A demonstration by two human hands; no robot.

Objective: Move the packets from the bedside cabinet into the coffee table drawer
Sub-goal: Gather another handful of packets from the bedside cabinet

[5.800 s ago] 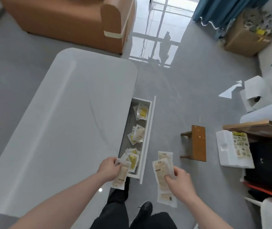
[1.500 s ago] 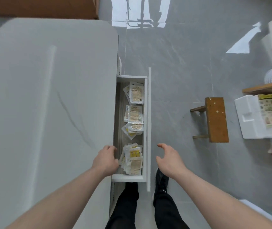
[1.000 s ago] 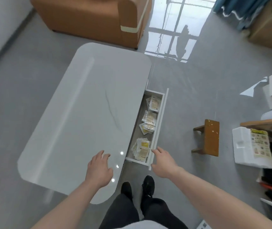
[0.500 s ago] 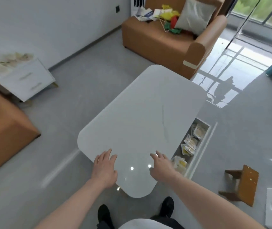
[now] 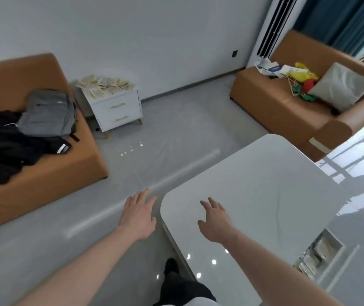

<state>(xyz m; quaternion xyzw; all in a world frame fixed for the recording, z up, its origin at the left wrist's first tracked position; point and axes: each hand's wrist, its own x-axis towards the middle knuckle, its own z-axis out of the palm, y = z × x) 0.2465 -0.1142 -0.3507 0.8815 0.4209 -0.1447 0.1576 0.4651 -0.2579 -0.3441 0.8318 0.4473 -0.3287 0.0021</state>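
Observation:
Several pale packets (image 5: 104, 85) lie heaped on top of the white two-drawer bedside cabinet (image 5: 119, 111) against the far wall. The white coffee table (image 5: 265, 186) fills the lower right. Its drawer (image 5: 340, 247) stands pulled out at the right, with several packets (image 5: 315, 258) inside. My left hand (image 5: 139, 214) hovers over the floor just left of the table's corner, fingers spread and empty. My right hand (image 5: 216, 219) hangs over the table's near end, also spread and empty.
An orange sofa (image 5: 44, 164) at the left carries a grey backpack (image 5: 48, 113) and black clothes (image 5: 2, 144). A second orange sofa (image 5: 304, 113) at the right back holds a grey cushion (image 5: 342, 86) and papers. Grey floor (image 5: 165, 133) runs between table and cabinet.
Earlier both hands held packets at the drawer and set them inside. Since then my view has swung left from the drawer toward the cabinet, and both empty hands moved off the table's end.

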